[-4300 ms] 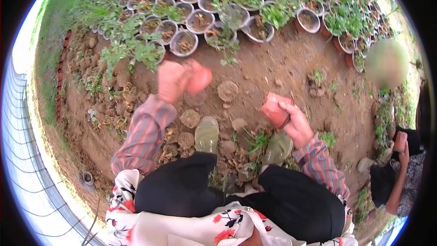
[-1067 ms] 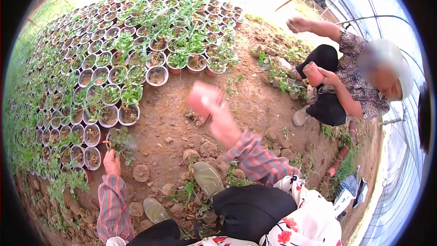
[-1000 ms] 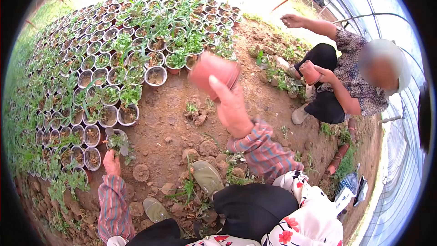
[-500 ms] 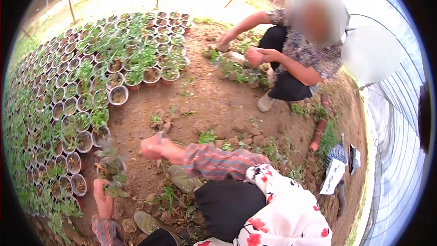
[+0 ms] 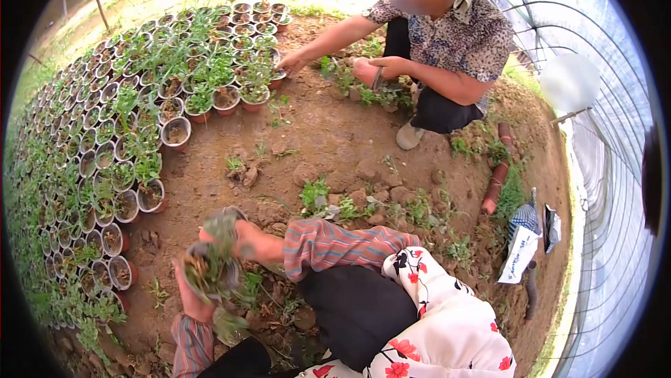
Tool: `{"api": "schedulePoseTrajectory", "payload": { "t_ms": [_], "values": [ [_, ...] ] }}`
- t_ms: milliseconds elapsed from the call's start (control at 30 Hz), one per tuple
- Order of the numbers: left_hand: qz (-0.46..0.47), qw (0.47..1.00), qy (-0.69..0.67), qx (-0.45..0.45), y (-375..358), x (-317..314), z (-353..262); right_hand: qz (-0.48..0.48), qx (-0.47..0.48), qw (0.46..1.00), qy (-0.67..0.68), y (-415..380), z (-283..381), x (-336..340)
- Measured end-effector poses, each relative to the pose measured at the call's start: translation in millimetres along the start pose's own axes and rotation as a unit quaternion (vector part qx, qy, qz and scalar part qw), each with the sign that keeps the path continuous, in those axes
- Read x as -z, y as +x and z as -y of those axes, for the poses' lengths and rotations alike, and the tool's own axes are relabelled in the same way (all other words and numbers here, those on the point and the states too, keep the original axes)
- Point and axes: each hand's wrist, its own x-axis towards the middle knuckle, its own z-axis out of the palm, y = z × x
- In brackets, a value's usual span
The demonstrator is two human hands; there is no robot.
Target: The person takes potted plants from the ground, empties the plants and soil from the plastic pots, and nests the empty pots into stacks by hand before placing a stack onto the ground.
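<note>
My left hand [image 5: 193, 296] is closed around a potted plant [image 5: 203, 274] at the lower left, with brown dry matter and green leaves over the pot's rim. My right hand [image 5: 253, 244] is right beside it, closed on a small reddish pot [image 5: 208, 234] whose grey rim faces away from me. Blurred green leaves lie between the two hands and partly cover both pots. Below the hands, my shoes and black-clad knees [image 5: 353, 311] rest over soil strewn with pulled weeds.
Dense rows of potted plants [image 5: 151, 196] fill the left side. Across from me another person [image 5: 447, 49] crouches, one hand at the pots' edge, the other holding a reddish pot. Clods and weeds [image 5: 314, 195] dot the soil. A reddish-brown tube [image 5: 495, 183] and a white packet [image 5: 520, 255] lie right.
My left hand has brought the potted plant rightward and up to my right hand, which stays near its place with its pot. The other person's hand has reached left to the pot rows.
</note>
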Motion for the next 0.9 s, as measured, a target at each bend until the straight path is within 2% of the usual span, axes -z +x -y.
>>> {"api": "schedulePoseTrajectory", "payload": {
  "t_ms": [33,67,100,133,200,233,267,300,333,367,433,467,500,533,567,633,700,767,833,900],
  "values": [
    [-0.005,1.000,0.001,-0.005,-3.3,-1.1,-2.4,0.007,0.018,0.995,-0.097,1.2,21.8,-10.5],
    [0.044,0.997,-0.043,0.049,-6.6,-5.8,-3.8,0.014,0.036,0.980,-0.194,5.0,33.3,-15.4],
    [0.091,0.986,-0.089,0.105,-9.1,-7.8,-5.9,0.019,0.034,0.981,-0.191,15.8,7.7,-7.6],
    [0.086,0.987,-0.092,0.104,-10.3,-5.6,-8.7,0.044,0.018,0.997,-0.054,29.1,-38.3,6.2],
    [-0.015,0.997,-0.001,0.077,-6.1,-1.6,-17.1,-0.014,0.092,0.979,-0.181,33.8,-34.7,9.5],
    [-0.051,0.996,0.030,0.070,-5.5,-2.8,-26.1,-0.010,0.091,0.979,-0.182,31.3,-18.5,9.9],
    [-0.087,0.992,0.063,0.066,-4.8,-4.1,-35.1,-0.041,-0.001,0.995,-0.090,30.0,-4.0,11.3],
    [-0.086,0.993,0.058,0.063,0.1,3.5,-39.5,-0.074,-0.094,0.993,0.002,32.5,2.9,13.8],
    [-0.120,0.986,0.118,0.016,3.9,18.9,-45.1,-0.096,-0.148,0.981,0.076,35.4,-1.4,19.1],
    [-0.151,0.972,0.176,-0.030,7.8,37.4,-52.1,-0.097,-0.149,0.981,0.072,37.6,-6.8,25.7],
    [-0.140,0.969,0.200,-0.024,16.3,66.6,-68.8,-0.141,-0.118,0.983,0.025,39.3,-12.7,36.5],
    [-0.162,0.960,0.212,-0.083,21.0,68.9,-73.4,-0.144,-0.120,0.982,0.022,39.9,-13.3,40.0],
    [-0.184,0.947,0.223,-0.141,25.4,74.4,-78.6,-0.145,-0.123,0.981,0.026,40.1,-9.6,41.1],
    [-0.162,0.904,0.337,-0.207,35.0,111.6,-82.4,-0.147,-0.127,0.980,0.032,38.9,-7.5,40.7],
    [-0.162,0.904,0.338,-0.206,43.8,135.3,-82.7,-0.148,-0.127,0.980,0.033,38.1,-7.0,40.1],
    [-0.194,0.817,0.487,-0.241,51.3,139.9,-86.7,-0.147,-0.156,0.975,0.056,38.0,-6.1,38.6],
    [-0.191,0.816,0.495,-0.230,46.9,130.5,-81.1,-0.143,-0.167,0.974,0.055,35.1,-5.7,36.6],
    [-0.149,0.614,0.715,-0.301,39.8,114.4,-77.5,-0.134,-0.177,0.974,0.053,33.4,-6.9,34.0],
    [-0.149,0.596,0.725,-0.312,41.7,114.9,-73.4,-0.135,-0.175,0.975,0.036,33.1,-7.7,31.7],
    [-0.159,0.667,0.683,-0.254,47.7,125.4,-79.2,-0.125,-0.175,0.975,0.050,31.4,-6.8,29.4]
  ]
}}
